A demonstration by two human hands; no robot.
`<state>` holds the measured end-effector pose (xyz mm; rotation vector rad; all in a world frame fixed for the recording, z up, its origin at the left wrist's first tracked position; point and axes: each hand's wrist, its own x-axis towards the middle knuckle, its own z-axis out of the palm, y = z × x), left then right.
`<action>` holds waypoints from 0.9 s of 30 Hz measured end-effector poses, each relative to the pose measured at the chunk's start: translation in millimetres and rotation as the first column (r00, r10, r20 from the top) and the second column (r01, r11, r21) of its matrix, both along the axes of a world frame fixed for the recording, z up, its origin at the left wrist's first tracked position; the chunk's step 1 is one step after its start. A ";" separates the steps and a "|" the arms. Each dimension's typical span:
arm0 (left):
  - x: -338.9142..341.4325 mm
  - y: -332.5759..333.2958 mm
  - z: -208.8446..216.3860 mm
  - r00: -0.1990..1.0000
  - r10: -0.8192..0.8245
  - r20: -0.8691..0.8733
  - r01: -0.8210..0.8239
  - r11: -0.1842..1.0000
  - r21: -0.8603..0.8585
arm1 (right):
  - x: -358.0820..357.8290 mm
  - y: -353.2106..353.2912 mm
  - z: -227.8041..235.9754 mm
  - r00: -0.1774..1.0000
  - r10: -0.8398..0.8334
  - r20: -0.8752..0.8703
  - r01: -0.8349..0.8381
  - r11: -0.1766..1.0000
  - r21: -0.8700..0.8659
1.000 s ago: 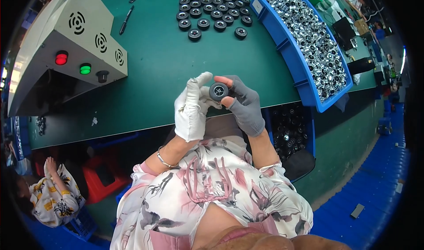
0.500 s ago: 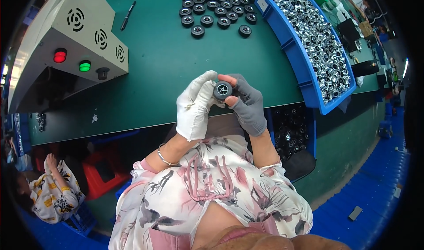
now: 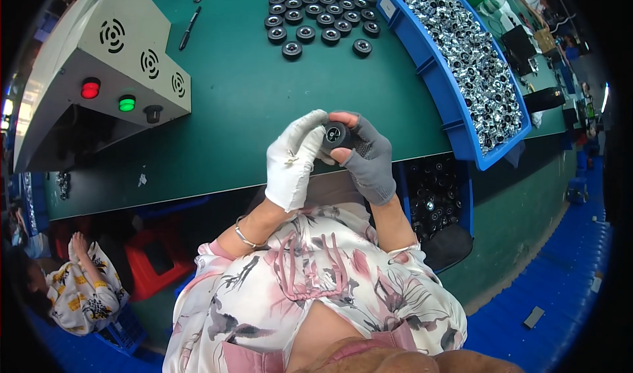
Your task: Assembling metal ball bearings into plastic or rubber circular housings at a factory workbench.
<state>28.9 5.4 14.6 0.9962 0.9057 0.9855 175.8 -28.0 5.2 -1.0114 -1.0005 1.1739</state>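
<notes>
Both hands hold one small black toy wheel (image 3: 337, 136) with a silvery hub, just over the table's near edge. My left hand (image 3: 294, 159), in a white glove, is closed on its left side with thumb and fingers. On the other side, my right hand (image 3: 369, 155), in a grey glove with bare fingertips, pinches the wheel's rim between thumb and index finger. The wheel's face is tilted up and to the left. Farther off on the green table (image 3: 237, 89) stand several similar black wheels (image 3: 324, 18), grouped together.
At the right, a blue bin (image 3: 438, 106) is full of shiny silver parts (image 3: 478, 73). A beige machine (image 3: 125, 57) with red and green buttons occupies the left. Behind lies a black pen (image 3: 190, 28). Below the table edge, a bin holds black wheels (image 3: 432, 198). Another person (image 3: 82, 284) sits lower left.
The wheel has turned in my fingers, so its hub faces more to the left. Both hands have shifted only slightly and keep their hold.
</notes>
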 end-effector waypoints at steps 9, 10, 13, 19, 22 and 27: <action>-6.8 0.6 -7.2 0.989 -0.053 0.140 0.063 0.996 -0.064 | 0.9 10.7 17.5 0.766 -0.174 0.619 0.092 0.982 0.163; -6.0 1.0 -7.7 0.975 -0.020 0.223 0.054 0.988 -0.147 | 0.6 11.3 19.6 0.708 -0.180 0.682 0.081 0.981 0.174; -10.0 7.6 -5.7 0.953 -0.073 0.295 0.140 0.967 -0.212 | -0.8 11.3 22.1 0.720 -0.208 0.662 0.127 0.977 0.169; -11.9 12.5 -1.7 0.958 -0.076 0.276 0.165 0.934 -0.318 | -3.9 8.6 19.6 0.744 -0.183 0.643 0.122 0.983 0.138; -12.0 14.6 -0.4 0.953 -0.108 0.284 0.201 0.926 -0.321 | -4.1 9.5 17.1 0.774 -0.200 0.601 0.123 0.978 0.167; -13.0 16.1 -2.0 0.947 -0.106 0.302 0.210 0.919 -0.333 | -1.3 8.1 16.9 0.830 -0.103 0.548 0.081 0.995 0.064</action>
